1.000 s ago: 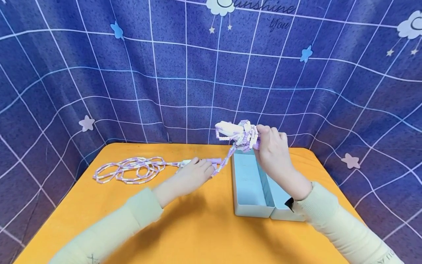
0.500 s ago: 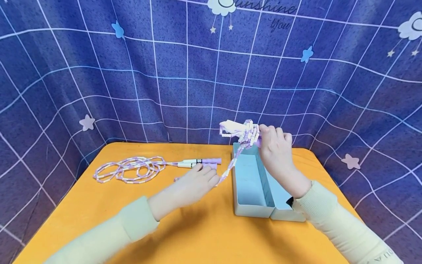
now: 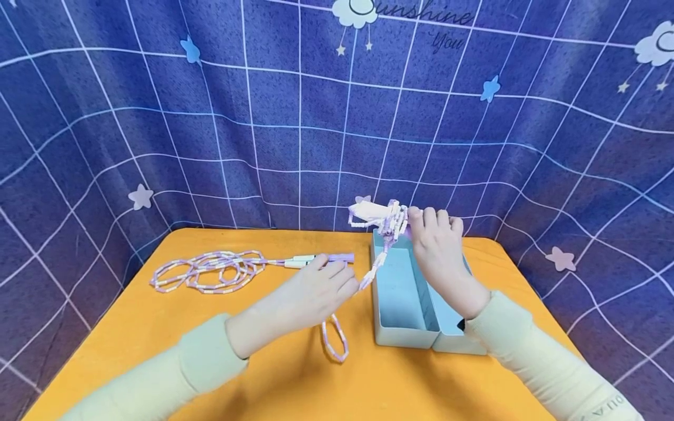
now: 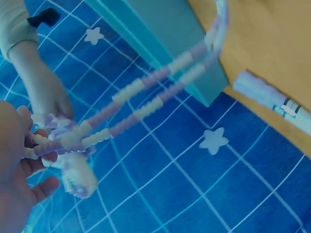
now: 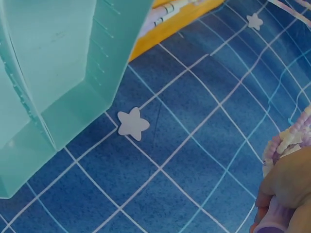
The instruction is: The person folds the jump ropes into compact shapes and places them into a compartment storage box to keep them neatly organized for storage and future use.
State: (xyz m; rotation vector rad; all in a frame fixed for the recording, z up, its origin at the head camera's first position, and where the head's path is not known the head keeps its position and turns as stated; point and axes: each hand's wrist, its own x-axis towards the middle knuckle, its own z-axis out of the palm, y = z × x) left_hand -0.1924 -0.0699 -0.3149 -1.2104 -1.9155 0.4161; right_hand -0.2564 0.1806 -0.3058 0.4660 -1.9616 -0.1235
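My right hand (image 3: 437, 242) grips the purple handles of a beaded jump rope (image 3: 392, 219), raised above the boxes. Purple and white beaded cord is wound in a bundle round these handles, and a doubled strand slants down to my left hand (image 3: 316, 292). That hand pinches the strand between thumb and fingers (image 4: 43, 189), and a loop of cord (image 3: 337, 345) hangs below it. Behind my left hand, a second beaded jump rope (image 3: 221, 272) lies coiled on the table, its white and purple handles (image 3: 341, 257) partly hidden by the hand.
Two light-blue open boxes (image 3: 405, 336) stand side by side at the right of the orange table (image 3: 295, 380), below my right hand. A blue curtain (image 3: 253, 140) with white grid lines and stars hangs behind the table's back edge.
My left hand has moved slightly right and toward me from over the second rope's handles, and a loop of cord now dangles beneath it. The right hand keeps hold of the bundle, shifting slightly.
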